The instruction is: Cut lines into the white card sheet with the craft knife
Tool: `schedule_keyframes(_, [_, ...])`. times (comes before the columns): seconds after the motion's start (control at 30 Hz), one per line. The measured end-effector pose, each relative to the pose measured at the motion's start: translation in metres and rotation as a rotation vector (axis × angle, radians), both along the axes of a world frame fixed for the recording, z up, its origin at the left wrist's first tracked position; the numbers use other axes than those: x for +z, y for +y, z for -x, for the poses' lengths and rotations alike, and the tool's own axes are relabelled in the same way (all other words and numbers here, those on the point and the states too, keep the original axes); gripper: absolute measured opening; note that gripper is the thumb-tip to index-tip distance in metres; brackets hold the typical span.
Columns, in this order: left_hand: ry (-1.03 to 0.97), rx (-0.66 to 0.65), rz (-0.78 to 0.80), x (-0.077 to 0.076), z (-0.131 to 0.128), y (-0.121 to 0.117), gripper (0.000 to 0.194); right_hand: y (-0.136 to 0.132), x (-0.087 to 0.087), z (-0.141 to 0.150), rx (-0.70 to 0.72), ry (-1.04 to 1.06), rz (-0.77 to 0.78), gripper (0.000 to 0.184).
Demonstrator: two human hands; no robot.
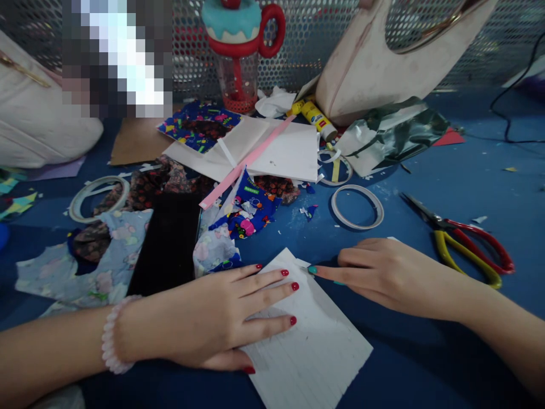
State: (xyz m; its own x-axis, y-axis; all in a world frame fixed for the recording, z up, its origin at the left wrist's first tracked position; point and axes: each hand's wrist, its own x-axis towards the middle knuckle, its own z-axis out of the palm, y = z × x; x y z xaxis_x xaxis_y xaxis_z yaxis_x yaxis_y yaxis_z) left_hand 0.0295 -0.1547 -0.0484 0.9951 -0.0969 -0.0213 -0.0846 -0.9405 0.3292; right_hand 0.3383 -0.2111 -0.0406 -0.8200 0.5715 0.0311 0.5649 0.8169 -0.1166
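Observation:
A white lined sheet of paper point(317, 346) lies on the blue table point(447, 187) in front of me. My left hand point(217, 318) rests flat on it, fingers spread, pressing down its left part. My right hand point(383, 272) lies at the sheet's upper right corner, its forefinger stretched out and touching the paper's edge. Neither hand holds anything. A pink bead bracelet point(111, 335) sits on my left wrist.
Red and yellow scissors point(464, 238) lie to the right. A tape ring point(357, 206) sits beyond my right hand, another tape ring point(99, 197) at the left. Patterned fabric scraps point(128, 244), white sheets point(272, 150), a glue stick point(317, 119) and a red cup point(238, 51) crowd the back.

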Motion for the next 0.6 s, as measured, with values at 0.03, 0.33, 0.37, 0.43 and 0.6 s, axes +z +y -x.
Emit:
schedule_keyframes(0.03, [0.000,0.000,0.001,-0.0001,0.0001,-0.0001,0.056,0.0001,-0.0003,0.0008,0.000,-0.001,0.000,0.037])
schedule_keyframes(0.33, [-0.026,0.009,-0.004,-0.0011,-0.0004,0.0008,0.056,0.0007,-0.0038,0.0060,-0.029,0.013,-0.059,0.036])
schedule_keyframes(0.37, [-0.025,0.011,-0.002,-0.0011,-0.0005,0.0007,0.056,0.0005,-0.0038,0.0067,-0.041,0.017,-0.059,0.037])
schedule_keyframes(0.43, [-0.030,0.016,0.004,-0.0011,-0.0007,0.0003,0.056,0.0002,-0.0033,0.0079,-0.064,0.023,-0.057,0.037])
schedule_keyframes(0.6, [-0.034,0.016,0.010,-0.0010,-0.0002,0.0001,0.056,-0.0008,-0.0024,0.0100,-0.058,0.040,-0.071,0.037])
